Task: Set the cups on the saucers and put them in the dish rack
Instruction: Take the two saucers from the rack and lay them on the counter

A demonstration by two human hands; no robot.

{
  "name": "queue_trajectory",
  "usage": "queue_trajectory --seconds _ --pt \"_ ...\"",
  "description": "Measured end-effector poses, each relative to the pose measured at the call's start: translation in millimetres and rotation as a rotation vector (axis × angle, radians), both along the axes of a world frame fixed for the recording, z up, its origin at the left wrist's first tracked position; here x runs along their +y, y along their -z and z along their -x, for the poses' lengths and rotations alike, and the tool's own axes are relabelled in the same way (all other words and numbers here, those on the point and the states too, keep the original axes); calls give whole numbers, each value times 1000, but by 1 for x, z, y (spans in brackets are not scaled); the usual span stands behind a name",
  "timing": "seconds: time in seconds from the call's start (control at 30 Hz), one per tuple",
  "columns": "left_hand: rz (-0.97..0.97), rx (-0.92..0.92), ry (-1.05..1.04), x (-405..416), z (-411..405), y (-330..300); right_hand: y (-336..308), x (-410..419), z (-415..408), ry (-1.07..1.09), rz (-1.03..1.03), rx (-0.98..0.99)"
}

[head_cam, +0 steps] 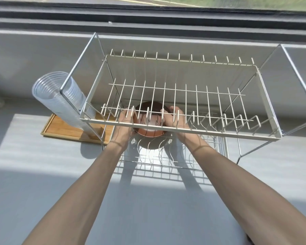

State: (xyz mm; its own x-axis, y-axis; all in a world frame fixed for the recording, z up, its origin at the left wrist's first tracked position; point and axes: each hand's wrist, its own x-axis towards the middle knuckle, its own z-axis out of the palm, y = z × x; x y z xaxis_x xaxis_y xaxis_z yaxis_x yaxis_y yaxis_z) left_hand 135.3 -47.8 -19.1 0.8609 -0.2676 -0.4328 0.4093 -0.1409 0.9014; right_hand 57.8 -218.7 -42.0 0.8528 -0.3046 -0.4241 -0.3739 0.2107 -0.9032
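Observation:
A brown saucer (149,133) with a cup (151,120) on it hangs below the upper tier of the white wire dish rack (180,129), above the lower tier (166,162). My left hand (125,123) grips the saucer's left edge. My right hand (173,119) holds its right edge. The rack's wires partly hide the cup, the saucer and my fingers, so the cup shows only as a pale round rim.
A leaning stack of clear plastic cups (60,96) rests on a wooden tray (74,129) at the rack's left end. The grey counter (34,165) runs under the rack. A low grey wall (34,55) and a window sill lie behind.

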Motion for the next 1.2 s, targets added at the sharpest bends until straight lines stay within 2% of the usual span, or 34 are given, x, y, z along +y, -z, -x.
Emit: queue_trajectory --seconds 0.13,0.23,0.33,0.5,0.6,0.87,1.2 --pt "-7 40 -114 -3 5 7 10 0 -8 -7 92 45" --pt "-3 36 -112 2 18 6 3 7 -8 45 250 36" --pt "-28 52 -140 9 32 2 -6 17 -2 89 245 110" --pt "-4 56 -128 14 62 -15 -11 21 38 111 452 114" --pt "-6 26 -103 17 86 -21 -13 21 65 154 394 65" --pt "-27 36 -23 41 160 -14 -17 36 152 128 404 110" --pt "-70 47 150 56 246 2 5 54 260 237 336 174"
